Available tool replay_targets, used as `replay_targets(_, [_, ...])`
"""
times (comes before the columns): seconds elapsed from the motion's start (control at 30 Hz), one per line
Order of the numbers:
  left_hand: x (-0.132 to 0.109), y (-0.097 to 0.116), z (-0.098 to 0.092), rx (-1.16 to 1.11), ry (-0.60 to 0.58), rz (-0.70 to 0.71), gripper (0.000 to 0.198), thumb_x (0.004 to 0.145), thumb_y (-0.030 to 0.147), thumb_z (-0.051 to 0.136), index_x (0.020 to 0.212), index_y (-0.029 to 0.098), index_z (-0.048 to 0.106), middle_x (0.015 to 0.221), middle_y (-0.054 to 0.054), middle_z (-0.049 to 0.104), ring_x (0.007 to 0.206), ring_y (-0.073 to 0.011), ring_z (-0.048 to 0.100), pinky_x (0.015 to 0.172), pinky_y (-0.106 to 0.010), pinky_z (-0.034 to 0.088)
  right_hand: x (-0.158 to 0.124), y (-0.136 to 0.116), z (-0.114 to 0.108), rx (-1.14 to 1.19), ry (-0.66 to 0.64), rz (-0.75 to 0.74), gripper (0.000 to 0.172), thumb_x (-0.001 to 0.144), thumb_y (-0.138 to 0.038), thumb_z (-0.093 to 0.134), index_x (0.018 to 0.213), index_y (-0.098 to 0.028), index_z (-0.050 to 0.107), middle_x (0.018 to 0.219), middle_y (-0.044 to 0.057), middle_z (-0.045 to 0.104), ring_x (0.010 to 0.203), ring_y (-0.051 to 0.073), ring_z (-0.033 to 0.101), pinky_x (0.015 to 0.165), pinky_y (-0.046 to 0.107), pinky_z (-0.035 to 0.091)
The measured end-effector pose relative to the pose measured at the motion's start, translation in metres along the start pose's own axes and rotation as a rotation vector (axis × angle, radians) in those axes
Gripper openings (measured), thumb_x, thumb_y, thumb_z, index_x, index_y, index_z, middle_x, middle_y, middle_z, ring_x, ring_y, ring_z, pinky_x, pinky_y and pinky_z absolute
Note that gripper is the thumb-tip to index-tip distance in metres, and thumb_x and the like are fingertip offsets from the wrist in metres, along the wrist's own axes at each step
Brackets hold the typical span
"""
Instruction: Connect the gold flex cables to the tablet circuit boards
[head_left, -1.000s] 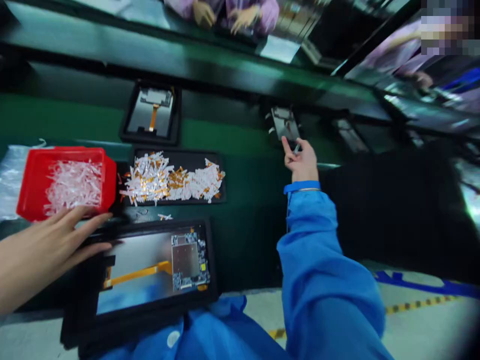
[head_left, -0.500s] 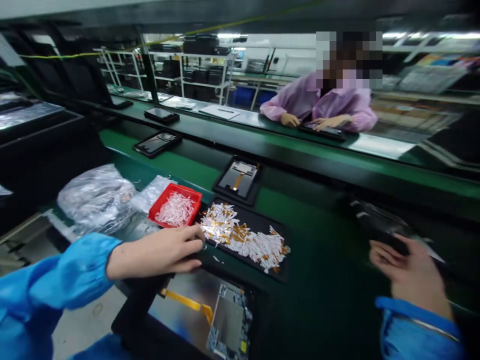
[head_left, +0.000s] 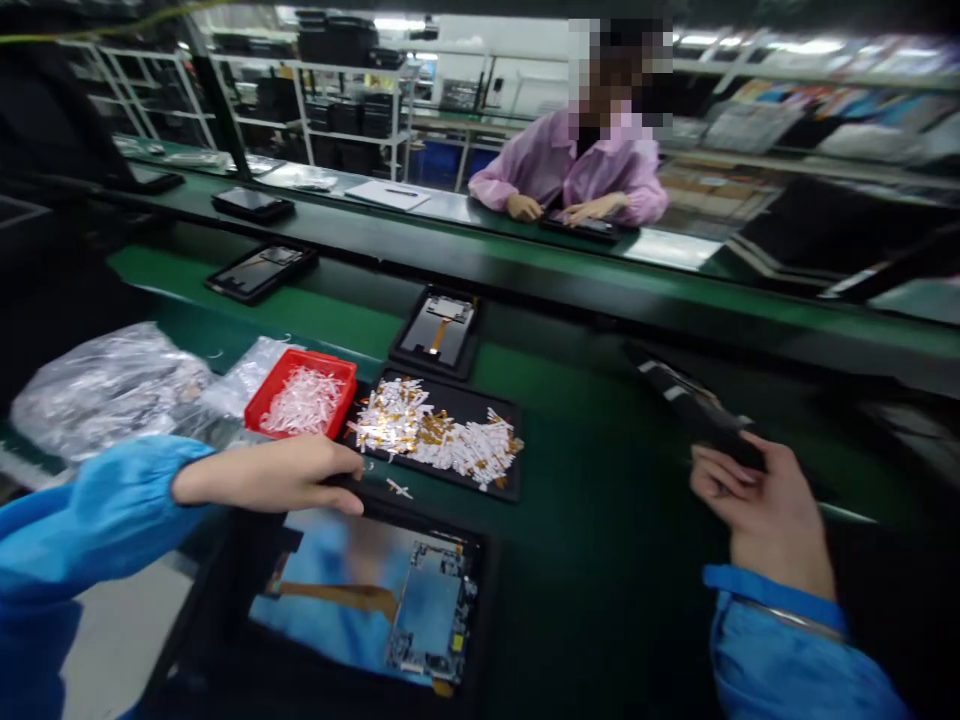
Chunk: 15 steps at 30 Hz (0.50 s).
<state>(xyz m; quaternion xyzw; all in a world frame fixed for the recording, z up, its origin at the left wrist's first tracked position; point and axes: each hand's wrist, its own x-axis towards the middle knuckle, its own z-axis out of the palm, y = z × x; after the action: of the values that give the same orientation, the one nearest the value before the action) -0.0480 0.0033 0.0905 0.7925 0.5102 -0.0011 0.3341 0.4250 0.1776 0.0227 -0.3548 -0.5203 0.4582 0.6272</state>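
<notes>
**Drawn In From Across the Line**

A person's right hand (head_left: 757,515) has come back from the far side of the green counter (head_left: 585,440) and now sits at lower right, fingers curled around one end of a long black frame (head_left: 694,405), seen edge-on and apparently gripped. At left, the left hand (head_left: 262,477) lies flat-fingered on the rim of a large black tray (head_left: 484,610); whether it is gripping cannot be told. That tray, at bottom centre, carries a screen panel (head_left: 337,590) with a circuit board (head_left: 431,610) at its right end. Just above sit a heap of white and gold strips (head_left: 427,435) and a red bin (head_left: 300,358) of white scraps. A co-worker in pink (head_left: 585,170) works across the counter, upper centre.
</notes>
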Motion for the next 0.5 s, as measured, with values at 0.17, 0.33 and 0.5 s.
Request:
replay_targets(0.17, [0.058, 0.021, -0.028, -0.153, 0.043, -0.016, 0.039, 0.093, 0.053, 0.051, 0.082, 0.018, 0.064, 0.077, -0.001, 0.065, 0.073, -0.0166, 0.06, 0.065, -0.024, 0.042, -0.029, -0.033, 0.002, 0.008, 0.049, 0.35, 0.037, 0.072, -0.041, 0.075, 0.063, -0.022, 0.045, 0.048, -0.01, 0.031, 0.033, 0.0, 0.018, 0.028, 0.017, 0.02])
replay_targets(0.33, [0.173, 0.079, -0.028, -0.433, 0.164, -0.056, 0.037, 0.095, 0.048, 0.058, 0.107, 0.013, 0.064, 0.107, -0.006, 0.066, 0.098, -0.0194, 0.064, 0.088, -0.038, 0.055, -0.057, -0.07, 0.022, 0.119, 0.244, 0.424, 0.043, 0.068, -0.035, 0.074, 0.061, -0.02, 0.034, 0.051, -0.011, 0.028, 0.036, -0.001, 0.017, 0.031, 0.011, 0.026])
replay_targets(0.5, [0.265, 0.132, -0.01, -0.895, 0.214, -0.05, 0.037, 0.096, 0.04, 0.06, 0.125, 0.017, 0.058, 0.127, -0.009, 0.06, 0.111, -0.0218, 0.062, 0.095, -0.043, 0.056, -0.072, -0.104, 0.037, 0.179, 0.352, 0.449, 0.041, 0.062, -0.031, 0.077, 0.061, -0.02, 0.037, 0.049, -0.012, 0.03, 0.035, -0.002, 0.014, 0.03, 0.01, 0.029])
